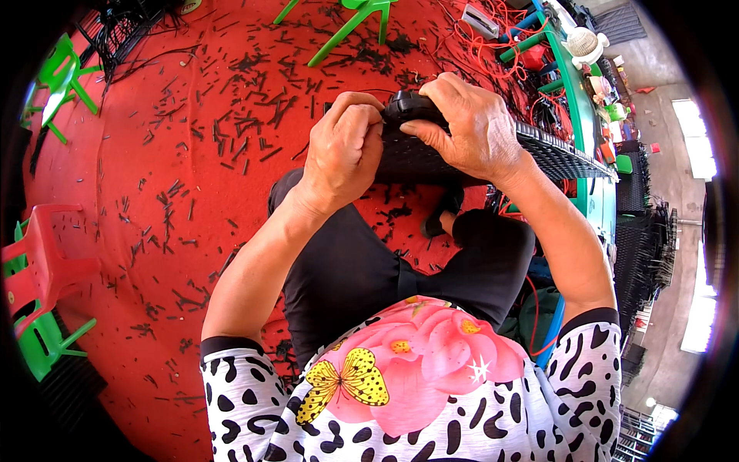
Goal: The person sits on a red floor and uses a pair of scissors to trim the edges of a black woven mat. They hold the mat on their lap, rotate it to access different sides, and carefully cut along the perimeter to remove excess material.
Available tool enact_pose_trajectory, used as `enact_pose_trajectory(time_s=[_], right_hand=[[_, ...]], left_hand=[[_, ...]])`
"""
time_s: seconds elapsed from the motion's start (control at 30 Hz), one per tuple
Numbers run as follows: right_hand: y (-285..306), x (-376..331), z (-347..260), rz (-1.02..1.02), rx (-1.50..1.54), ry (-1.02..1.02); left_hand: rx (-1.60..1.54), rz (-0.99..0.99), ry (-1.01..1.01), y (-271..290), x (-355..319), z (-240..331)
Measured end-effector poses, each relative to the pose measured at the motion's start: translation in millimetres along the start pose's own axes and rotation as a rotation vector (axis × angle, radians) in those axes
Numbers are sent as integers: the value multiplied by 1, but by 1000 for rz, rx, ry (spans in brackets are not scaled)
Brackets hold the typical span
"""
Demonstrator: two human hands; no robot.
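Above my knees a black woven panel [412, 158], like plastic wicker, stands with its thick dark edge [416, 106] between my two hands. My left hand [344, 146] is closed at the left part of this edge, fingers curled and the fingertips partly hidden. On the other side my right hand [469, 123] grips the edge, thumb on the near face and fingers over the top. The panel stretches off to the right behind my right forearm, where its open weave [558, 150] shows.
Short black offcuts [246, 123] litter the red floor [131, 154]. Green stools [61, 77] and a red plastic chair [46, 258] stand at the left. A green-edged bench [573, 85] with tools runs along the right, red hoses [504, 23] tangled by it.
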State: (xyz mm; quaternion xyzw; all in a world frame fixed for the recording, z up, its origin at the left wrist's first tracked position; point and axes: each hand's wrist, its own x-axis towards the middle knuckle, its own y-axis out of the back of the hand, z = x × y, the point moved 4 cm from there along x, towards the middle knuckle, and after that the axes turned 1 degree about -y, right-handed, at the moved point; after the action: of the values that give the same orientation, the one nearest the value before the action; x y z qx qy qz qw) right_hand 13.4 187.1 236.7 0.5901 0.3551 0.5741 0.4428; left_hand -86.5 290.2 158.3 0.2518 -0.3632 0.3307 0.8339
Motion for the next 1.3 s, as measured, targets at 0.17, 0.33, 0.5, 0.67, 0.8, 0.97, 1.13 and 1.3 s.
enact_pose_trajectory(time_s=[0.17,0.33,0.5,0.67,0.8,0.97,1.13,1.3], right_hand=[[-1,-1,0,-4,0,-1],[-1,-1,0,4,2,-4],[-1,-1,0,1,-4,-11],[1,0,-2,17,-1,-6],[1,0,-3,18,-10,4],[0,-2,-1,9,-16,-2],[-1,-2,-2,4,-28,-2],[-1,-1,1,36,-17,5]], left_hand=[[-33,19,36,1,-1,1],[-29,50,113,-1,-3,3],[-44,70,140,-4,-3,1],[-365,44,534,-5,-5,-7],[-664,25,718,-8,-10,-14],[-911,62,723,-12,-12,-19],[-829,31,677,-10,-16,-19],[-477,105,413,-6,-29,1]])
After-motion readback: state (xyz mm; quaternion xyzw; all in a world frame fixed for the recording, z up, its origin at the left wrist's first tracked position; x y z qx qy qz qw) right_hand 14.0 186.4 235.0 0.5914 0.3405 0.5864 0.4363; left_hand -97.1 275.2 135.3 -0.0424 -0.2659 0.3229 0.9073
